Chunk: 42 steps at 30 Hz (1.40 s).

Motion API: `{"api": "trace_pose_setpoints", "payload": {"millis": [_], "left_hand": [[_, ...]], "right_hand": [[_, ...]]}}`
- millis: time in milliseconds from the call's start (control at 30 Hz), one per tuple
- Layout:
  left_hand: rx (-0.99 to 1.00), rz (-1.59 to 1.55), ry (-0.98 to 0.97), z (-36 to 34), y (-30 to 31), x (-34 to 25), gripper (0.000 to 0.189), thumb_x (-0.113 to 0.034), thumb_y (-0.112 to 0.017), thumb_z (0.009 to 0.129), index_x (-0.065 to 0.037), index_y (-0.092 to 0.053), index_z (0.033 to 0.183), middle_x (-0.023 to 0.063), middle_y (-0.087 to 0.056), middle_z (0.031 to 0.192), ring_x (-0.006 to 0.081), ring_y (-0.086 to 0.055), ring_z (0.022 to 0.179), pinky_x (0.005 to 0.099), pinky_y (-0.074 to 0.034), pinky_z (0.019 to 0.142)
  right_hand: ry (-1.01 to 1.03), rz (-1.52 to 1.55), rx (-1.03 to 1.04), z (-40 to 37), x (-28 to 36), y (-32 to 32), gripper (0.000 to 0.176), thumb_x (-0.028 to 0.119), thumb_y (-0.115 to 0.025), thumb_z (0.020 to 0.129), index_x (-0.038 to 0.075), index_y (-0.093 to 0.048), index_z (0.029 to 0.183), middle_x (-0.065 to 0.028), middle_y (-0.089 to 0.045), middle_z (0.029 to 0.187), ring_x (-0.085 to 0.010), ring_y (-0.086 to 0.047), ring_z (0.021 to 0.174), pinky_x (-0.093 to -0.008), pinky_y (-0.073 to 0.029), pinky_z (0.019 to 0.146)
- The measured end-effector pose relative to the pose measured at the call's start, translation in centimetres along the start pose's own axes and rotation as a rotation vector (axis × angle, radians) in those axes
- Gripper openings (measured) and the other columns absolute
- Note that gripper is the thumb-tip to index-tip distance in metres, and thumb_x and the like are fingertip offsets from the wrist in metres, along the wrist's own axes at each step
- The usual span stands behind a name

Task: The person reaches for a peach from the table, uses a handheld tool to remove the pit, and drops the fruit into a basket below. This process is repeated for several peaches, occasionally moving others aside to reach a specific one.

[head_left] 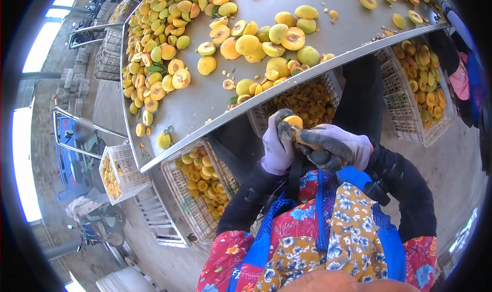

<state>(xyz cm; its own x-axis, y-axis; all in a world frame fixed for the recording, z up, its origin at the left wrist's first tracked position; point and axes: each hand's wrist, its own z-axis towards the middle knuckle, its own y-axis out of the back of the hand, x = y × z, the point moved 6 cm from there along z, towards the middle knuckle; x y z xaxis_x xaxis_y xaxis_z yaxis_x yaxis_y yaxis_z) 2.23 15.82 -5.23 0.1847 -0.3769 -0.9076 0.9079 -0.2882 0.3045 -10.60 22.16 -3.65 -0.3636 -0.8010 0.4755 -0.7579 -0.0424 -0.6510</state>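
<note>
Both of my hands wear light purple gloves with dark grey coated fingers, and they meet in front of my chest below the table's edge. My left hand (279,142) is closed around a yellow peach half (293,121), cut side partly visible. Close against it, my right hand (333,146) is closed on a small tan-brown tool (307,147); its tip is at the fruit and its kind is mostly hidden by my fingers. Just beyond my hands, a crate of darker peach pieces (310,105) stands under the table edge.
Whole and halved peaches (164,36) are heaped on the metal table (205,105), with loose pits near its raised rim. Crates of fruit stand at the left (197,174) and right (410,87). A white crate (123,171) and a parked scooter (105,223) are farther left.
</note>
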Motion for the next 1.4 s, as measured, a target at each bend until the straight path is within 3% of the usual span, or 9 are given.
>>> {"api": "trace_pose_setpoints", "payload": {"millis": [100,300,567,800,933,1000,1100,1167,1400], "left_hand": [[0.117,-0.195,0.137,0.2,-0.4,1.1,0.038,-0.03,-0.04,0.106,0.001,-0.052,0.123,0.0164,-0.067,0.101,0.0219,-0.067,0.087,0.0322,-0.053,0.078],[-0.031,-0.601,0.167,0.0,-1.6,0.5,0.044,-0.039,-0.038,0.107,-0.001,-0.05,0.125,0.0119,-0.066,0.103,0.0184,-0.065,0.092,0.03,-0.051,0.085],[0.018,-0.639,0.309,-1.1,-1.7,2.6,0.039,-0.036,-0.039,0.108,-0.003,-0.053,0.123,0.0073,-0.063,0.104,0.0136,-0.061,0.093,0.0279,-0.049,0.085],[-0.309,-0.248,0.311,-4.2,3.4,1.2,0.034,-0.03,-0.04,0.107,-0.002,-0.056,0.116,0.0102,-0.063,0.1,0.0164,-0.061,0.091,0.0293,-0.05,0.082],[-0.651,0.193,0.668,-7.3,15.0,2.1,0.039,-0.035,-0.045,0.105,0.0,-0.055,0.12,0.0148,-0.06,0.108,0.0259,-0.061,0.093,0.0365,-0.051,0.083],[-0.293,1.314,0.49,-7.2,18.8,1.2,0.042,-0.028,-0.058,0.099,-0.001,-0.054,0.131,0.0253,-0.057,0.121,0.0413,-0.059,0.109,0.0447,-0.049,0.089],[-0.23,1.453,0.21,0.1,16.4,-3.9,0.041,-0.029,-0.061,0.095,-0.006,-0.057,0.129,0.0246,-0.055,0.128,0.0385,-0.061,0.108,0.0445,-0.05,0.089],[-0.096,0.932,0.243,5.9,13.8,-1.7,0.042,-0.032,-0.062,0.092,-0.011,-0.06,0.129,0.0273,-0.057,0.124,0.0447,-0.059,0.107,0.0466,-0.047,0.095],[0.632,0.767,0.079,14.6,6.5,7.1,0.055,-0.028,-0.074,0.076,-0.008,-0.057,0.124,0.0243,-0.055,0.116,0.0408,-0.061,0.104,0.0455,-0.05,0.093]], "right_hand": [[-0.102,0.206,-0.007,0.1,-0.9,0.3,0.036,0.041,-0.056,0.101,0.006,-0.057,0.094,0.0026,-0.043,0.059,-0.0059,-0.037,0.04,-0.0181,-0.031,0.038],[-0.163,0.829,0.51,1.8,-3.4,-1.6,0.035,0.04,-0.044,0.106,0.009,-0.057,0.097,0.005,-0.036,0.052,-0.0046,-0.028,0.035,-0.0193,-0.027,0.034],[-0.001,0.433,0.221,1.7,-3.2,-1.3,0.04,0.045,-0.042,0.105,0.008,-0.058,0.101,0.0049,-0.042,0.056,-0.005,-0.035,0.036,-0.0197,-0.03,0.038],[-0.037,0.468,0.26,2.5,-5.0,-4.1,0.038,0.042,-0.051,0.102,0.005,-0.055,0.095,0.0002,-0.044,0.056,-0.0067,-0.035,0.037,-0.0213,-0.03,0.037],[0.162,0.456,0.216,1.0,-1.6,-0.6,0.038,0.041,-0.051,0.102,0.004,-0.054,0.093,-0.0003,-0.043,0.056,-0.0084,-0.038,0.039,-0.0219,-0.03,0.036],[0.083,0.296,-0.022,1.2,-1.8,2.1,0.039,0.044,-0.054,0.101,0.005,-0.055,0.093,-0.0006,-0.046,0.058,-0.0078,-0.039,0.039,-0.0218,-0.032,0.037],[0.043,0.28,-0.15,3.2,-3.0,4.6,0.038,0.045,-0.056,0.1,0.007,-0.056,0.094,-0.001,-0.05,0.061,-0.0083,-0.042,0.041,-0.022,-0.035,0.039],[0.025,0.277,-0.194,3.6,-3.4,4.6,0.037,0.044,-0.056,0.1,0.008,-0.057,0.094,-0.0009,-0.051,0.061,-0.0085,-0.044,0.042,-0.0218,-0.035,0.039],[0.134,0.13,-0.293,1.5,-1.3,3.2,0.033,0.041,-0.054,0.102,0.01,-0.055,0.092,0.0036,-0.045,0.06,-0.0065,-0.041,0.045,-0.0219,-0.032,0.039]]}}
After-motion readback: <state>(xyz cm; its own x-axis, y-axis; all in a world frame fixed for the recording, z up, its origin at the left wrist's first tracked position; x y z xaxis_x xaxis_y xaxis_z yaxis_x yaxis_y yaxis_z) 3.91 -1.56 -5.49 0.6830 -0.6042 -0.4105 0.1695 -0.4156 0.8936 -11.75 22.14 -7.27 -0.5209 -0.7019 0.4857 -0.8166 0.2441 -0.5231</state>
